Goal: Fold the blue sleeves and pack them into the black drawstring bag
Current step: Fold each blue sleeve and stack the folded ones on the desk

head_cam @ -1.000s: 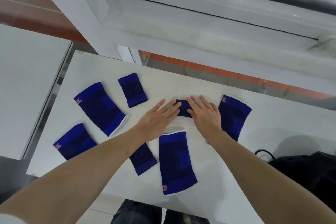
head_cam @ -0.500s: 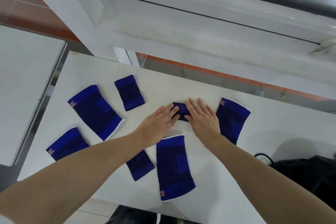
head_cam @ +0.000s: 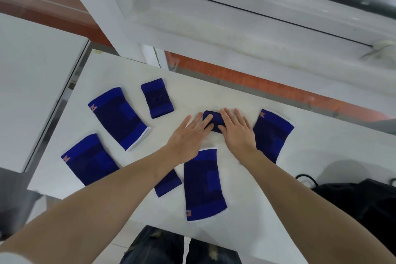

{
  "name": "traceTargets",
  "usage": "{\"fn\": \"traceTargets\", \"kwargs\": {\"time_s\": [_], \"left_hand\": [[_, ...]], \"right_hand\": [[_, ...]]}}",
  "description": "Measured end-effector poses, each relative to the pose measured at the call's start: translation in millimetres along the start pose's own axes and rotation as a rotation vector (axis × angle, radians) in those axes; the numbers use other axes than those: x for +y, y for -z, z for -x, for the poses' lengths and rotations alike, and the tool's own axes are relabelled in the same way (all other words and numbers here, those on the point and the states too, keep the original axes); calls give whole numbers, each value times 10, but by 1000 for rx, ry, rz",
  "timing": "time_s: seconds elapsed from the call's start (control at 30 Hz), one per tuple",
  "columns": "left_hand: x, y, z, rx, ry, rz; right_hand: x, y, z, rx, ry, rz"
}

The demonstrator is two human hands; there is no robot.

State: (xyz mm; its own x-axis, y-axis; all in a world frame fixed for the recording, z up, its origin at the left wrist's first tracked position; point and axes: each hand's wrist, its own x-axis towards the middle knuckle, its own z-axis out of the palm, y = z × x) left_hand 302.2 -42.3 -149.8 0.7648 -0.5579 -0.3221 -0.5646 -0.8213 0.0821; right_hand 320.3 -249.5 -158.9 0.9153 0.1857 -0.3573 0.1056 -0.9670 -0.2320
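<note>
Several blue sleeves lie on the white table (head_cam: pixel 214 96). A small folded sleeve (head_cam: pixel 211 120) sits mid-table, pressed between my left hand (head_cam: pixel 188 137) and my right hand (head_cam: pixel 237 132); fingers of both lie flat on it. Long sleeves rest at the left (head_cam: pixel 119 118), lower left (head_cam: pixel 89 159), near me (head_cam: pixel 202 184) and right of my right hand (head_cam: pixel 273 135). One short sleeve (head_cam: pixel 157 98) lies farther back, another (head_cam: pixel 168 184) shows partly under my left forearm. The black drawstring bag (head_cam: pixel 364 206) sits at the right table edge.
A white window frame and sill (head_cam: pixel 235 28) rise behind the table. Another white surface (head_cam: pixel 32 81) stands to the left across a gap. My legs (head_cam: pixel 177 246) show below the near table edge.
Both hands stay on the small sleeve, which now looks more bunched and folded between them. The rest of the shift comes from my head moving.
</note>
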Motion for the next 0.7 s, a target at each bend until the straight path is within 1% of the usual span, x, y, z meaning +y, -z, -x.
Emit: {"fn": "traceTargets", "kwargs": {"time_s": [0.13,0.2,0.27,0.43,0.57,0.7], "left_hand": [[21,139,48,27,22,104],[47,167,167,50,73,141],[92,174,342,75,165,194],[277,70,913,132,461,336],[411,-144,1411,156,613,380],[509,-359,1754,118,762,374]], "right_hand": [[-48,126,42,25,20,7],[-79,186,128,69,31,26],[-124,230,250,112,44,12],[-284,145,636,184,139,-51],[-468,-52,899,177,208,-91],[-693,-235,1046,146,280,-86]]}}
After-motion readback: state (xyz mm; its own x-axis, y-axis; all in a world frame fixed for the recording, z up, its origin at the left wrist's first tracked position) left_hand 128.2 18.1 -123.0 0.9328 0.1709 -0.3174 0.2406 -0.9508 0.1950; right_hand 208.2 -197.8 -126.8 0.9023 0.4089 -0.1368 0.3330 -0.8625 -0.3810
